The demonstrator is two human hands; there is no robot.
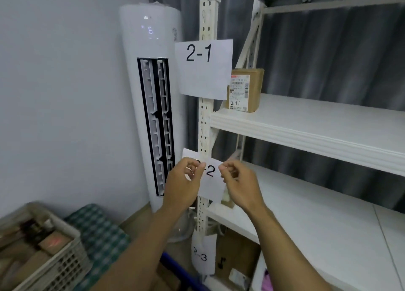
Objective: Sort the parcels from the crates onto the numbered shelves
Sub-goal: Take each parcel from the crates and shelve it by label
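Both my hands are raised at the shelf post, in front of the paper label "2-2" [211, 181]. My left hand [182, 181] pinches the label's left side and hides its first digit. My right hand [241, 185] has curled fingers at the label's right edge and seems to pinch it too. Neither hand holds a parcel. A brown parcel [245, 91] marked "2-1" by hand stands at the left end of the upper shelf [306, 124], beside the label "2-1" [203, 69]. The shelf below [306, 214] is white. A crate [54, 257] with brown parcels sits at the lower left.
A tall white air conditioner [151, 93] stands left of the shelf post. A label "2-3" [202, 256] hangs lower on the post, with a cardboard box [236, 257] behind it. A green chequered cloth [98, 231] lies next to the crate. A blue bar [182, 273] crosses below my arms.
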